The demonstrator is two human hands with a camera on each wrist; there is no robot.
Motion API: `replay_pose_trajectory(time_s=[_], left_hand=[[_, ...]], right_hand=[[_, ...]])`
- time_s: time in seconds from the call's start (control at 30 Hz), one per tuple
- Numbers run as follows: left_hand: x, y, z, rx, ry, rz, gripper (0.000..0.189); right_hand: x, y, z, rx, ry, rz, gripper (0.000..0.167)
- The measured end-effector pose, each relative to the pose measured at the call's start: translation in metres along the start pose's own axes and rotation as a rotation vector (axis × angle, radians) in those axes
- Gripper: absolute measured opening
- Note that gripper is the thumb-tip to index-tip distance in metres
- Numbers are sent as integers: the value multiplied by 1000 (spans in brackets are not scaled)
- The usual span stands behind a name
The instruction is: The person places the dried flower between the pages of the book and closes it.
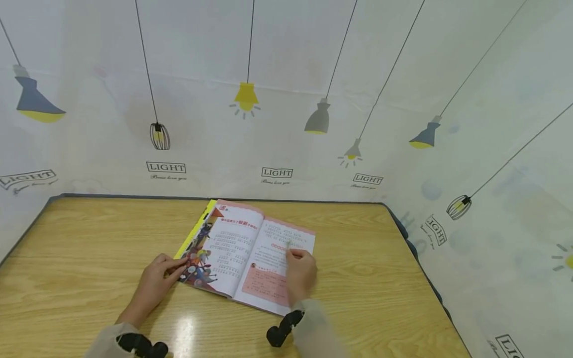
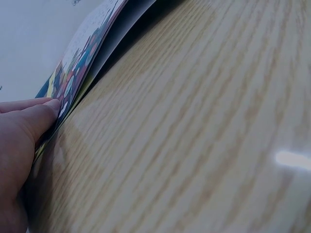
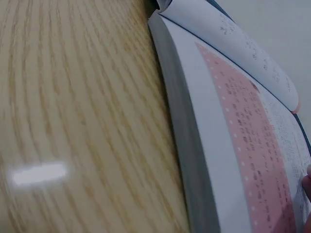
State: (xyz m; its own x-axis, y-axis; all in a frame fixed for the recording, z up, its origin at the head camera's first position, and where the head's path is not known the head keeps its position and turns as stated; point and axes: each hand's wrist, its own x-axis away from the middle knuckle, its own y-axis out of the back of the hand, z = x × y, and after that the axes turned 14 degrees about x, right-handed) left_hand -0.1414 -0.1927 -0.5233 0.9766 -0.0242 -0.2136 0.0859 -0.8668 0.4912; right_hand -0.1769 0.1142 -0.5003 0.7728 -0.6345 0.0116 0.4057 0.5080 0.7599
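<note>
An open book point(image 1: 228, 256) lies on the wooden table, its left page carrying a colourful cartoon picture and its right page a pink text box. At the book's left edge, my left hand point(image 1: 156, 278) grips the picture page's margin. In the left wrist view the thumb point(image 2: 46, 114) lies on the printed page. My right hand point(image 1: 302, 273) is over the outer part of the right page, fingers bent, a small greyish blur at the fingertips; I cannot tell whether it holds anything. The right wrist view catches only fingertips point(image 3: 307, 183) at its right edge.
The wooden table point(image 1: 89, 248) extends around the book, with a dark edge at the back. Behind it hangs a pale sheet point(image 1: 201, 59) printed with lamps and lettering. Each wrist wears a black strap device point(image 1: 284, 328). A bright reflection shows on the table near the front.
</note>
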Motion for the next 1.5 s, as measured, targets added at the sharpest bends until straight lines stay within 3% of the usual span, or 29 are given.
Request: replay_pose_trajectory(time_s=[0.23, 0.43, 1.03, 1.5], left_hand=[[0, 0, 1, -8, -17, -17, 25], [0, 0, 1, -14, -21, -17, 26], [0, 0, 2, -12, -25, -16, 26], [0, 1, 1, -6, 0, -3, 27]], right_hand=[[5, -5, 4, 47, 25, -81, 12], [6, -9, 3, 74, 47, -104, 12], [9, -5, 3, 55, 85, -84, 15], [8, -7, 2, 121, 100, -85, 8]])
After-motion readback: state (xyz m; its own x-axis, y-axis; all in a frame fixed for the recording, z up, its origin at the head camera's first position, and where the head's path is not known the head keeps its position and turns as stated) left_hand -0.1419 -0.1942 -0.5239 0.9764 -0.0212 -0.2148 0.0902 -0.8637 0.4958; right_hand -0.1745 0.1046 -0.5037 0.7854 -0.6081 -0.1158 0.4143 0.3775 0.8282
